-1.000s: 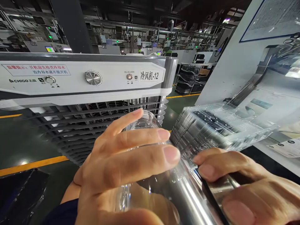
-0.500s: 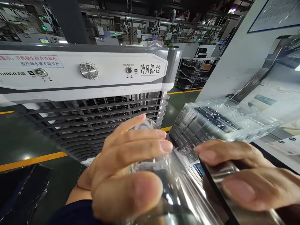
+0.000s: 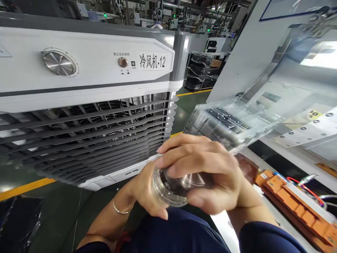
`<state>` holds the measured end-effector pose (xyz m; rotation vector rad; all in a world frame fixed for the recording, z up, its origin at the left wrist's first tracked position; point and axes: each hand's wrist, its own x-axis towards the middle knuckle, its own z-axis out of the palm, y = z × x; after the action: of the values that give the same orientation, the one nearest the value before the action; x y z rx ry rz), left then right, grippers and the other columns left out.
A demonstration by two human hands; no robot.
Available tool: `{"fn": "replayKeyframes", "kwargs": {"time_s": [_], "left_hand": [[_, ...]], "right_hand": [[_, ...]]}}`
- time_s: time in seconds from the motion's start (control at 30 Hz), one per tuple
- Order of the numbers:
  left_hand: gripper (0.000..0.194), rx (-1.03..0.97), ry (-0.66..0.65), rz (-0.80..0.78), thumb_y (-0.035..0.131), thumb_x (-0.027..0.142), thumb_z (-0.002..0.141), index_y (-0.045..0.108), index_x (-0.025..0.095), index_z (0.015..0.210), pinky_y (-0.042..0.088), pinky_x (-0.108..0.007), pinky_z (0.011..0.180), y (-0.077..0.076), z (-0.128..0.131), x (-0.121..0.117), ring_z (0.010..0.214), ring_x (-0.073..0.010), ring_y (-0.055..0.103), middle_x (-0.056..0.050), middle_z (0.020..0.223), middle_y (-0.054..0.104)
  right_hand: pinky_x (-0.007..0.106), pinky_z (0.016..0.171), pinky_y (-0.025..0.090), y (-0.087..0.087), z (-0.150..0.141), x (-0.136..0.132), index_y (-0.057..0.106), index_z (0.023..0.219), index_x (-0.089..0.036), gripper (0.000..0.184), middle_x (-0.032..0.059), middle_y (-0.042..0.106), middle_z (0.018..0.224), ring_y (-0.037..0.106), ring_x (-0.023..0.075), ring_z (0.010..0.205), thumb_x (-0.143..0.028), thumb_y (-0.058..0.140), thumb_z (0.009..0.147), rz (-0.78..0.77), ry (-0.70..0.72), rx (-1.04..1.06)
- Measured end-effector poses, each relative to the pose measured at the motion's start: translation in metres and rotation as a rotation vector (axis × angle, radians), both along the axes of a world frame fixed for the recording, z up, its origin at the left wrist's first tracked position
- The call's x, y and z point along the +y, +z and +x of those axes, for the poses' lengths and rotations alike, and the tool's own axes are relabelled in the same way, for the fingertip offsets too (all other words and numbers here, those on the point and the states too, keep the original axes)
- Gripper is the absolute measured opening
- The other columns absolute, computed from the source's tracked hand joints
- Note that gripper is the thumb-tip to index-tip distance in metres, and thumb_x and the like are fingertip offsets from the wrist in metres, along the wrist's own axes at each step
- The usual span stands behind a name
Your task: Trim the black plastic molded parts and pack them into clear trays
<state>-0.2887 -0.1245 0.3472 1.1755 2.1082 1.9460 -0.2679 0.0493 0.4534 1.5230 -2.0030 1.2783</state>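
A clear, round, glassy cup (image 3: 171, 198) is held low in front of my body, its rim tilted toward me. My left hand (image 3: 147, 191) wraps around its left side, thumb at the lower edge. From above and the right, my right hand (image 3: 207, 168) curls over the cup, with its thumb near the right of the rim. Shiny reflections and something dark show between the right fingers and thumb; whether a separate lid sits there I cannot tell. A thin bangle (image 3: 122, 211) circles my left wrist.
A white-and-grey air cooler (image 3: 105, 77) with dark louvres stands close ahead on the left. Clear plastic trays (image 3: 218, 123) are stacked to the right. An orange fixture (image 3: 300, 207) with tubing lies at the right. Wrapped black stacks (image 3: 198, 72) stand farther back.
The cup has moved down and away from close before the camera. My right hand, earlier apart at the right with a dark, shiny-edged object, is now over the cup. The view has turned right.
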Motion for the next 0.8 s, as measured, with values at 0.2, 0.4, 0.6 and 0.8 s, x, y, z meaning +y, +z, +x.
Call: {"fn": "replayKeyframes", "kwargs": {"time_s": [0.2,0.4,0.6,0.8], "left_hand": [[0.08,-0.098,-0.478,0.076,0.05,0.081,0.066,0.061,0.018,0.114,0.05,-0.051,0.095,-0.021,-0.01,0.033,0.118,-0.036,0.056,-0.01,0.107,0.066],[0.075,-0.17,-0.122,-0.149,0.078,0.048,0.059,0.05,0.02,0.123,0.051,-0.045,0.093,-0.049,0.008,0.098,0.109,-0.0315,0.06,-0.011,0.116,0.063],[0.069,-0.115,0.013,-0.24,0.079,0.041,0.056,0.05,0.02,0.114,0.05,-0.045,0.093,-0.09,0.041,0.194,0.105,-0.0296,0.062,-0.009,0.109,0.064],[0.061,-0.232,-0.104,-0.251,0.081,0.036,0.056,0.051,0.023,0.107,0.051,-0.049,0.094,-0.135,0.075,0.299,0.101,-0.0296,0.065,-0.007,0.101,0.066]], "right_hand": [[0.036,0.092,0.05,-0.024,-0.008,0.022,0.06,0.104,-0.016,0.025,0.0103,0.068,0.106,0.062,0.0181,0.103,-0.036,0.05,0.091,0.162,-0.044,-0.037],[0.038,0.084,0.05,-0.045,0.053,0.063,0.06,0.106,-0.014,0.044,0.0144,0.067,0.106,0.062,0.0241,0.101,-0.053,0.042,0.094,0.383,-1.018,-0.248],[0.03,0.07,0.048,-0.086,0.157,0.159,0.06,0.118,-0.017,0.052,0.0084,0.072,0.087,0.068,0.0213,0.079,-0.057,0.034,0.095,0.437,-1.428,-0.708],[0.038,0.074,0.047,-0.204,0.355,0.304,0.068,0.102,-0.017,0.037,0.0143,0.072,0.094,0.066,0.0306,0.09,-0.046,0.049,0.089,0.352,-2.101,-1.244]]}}
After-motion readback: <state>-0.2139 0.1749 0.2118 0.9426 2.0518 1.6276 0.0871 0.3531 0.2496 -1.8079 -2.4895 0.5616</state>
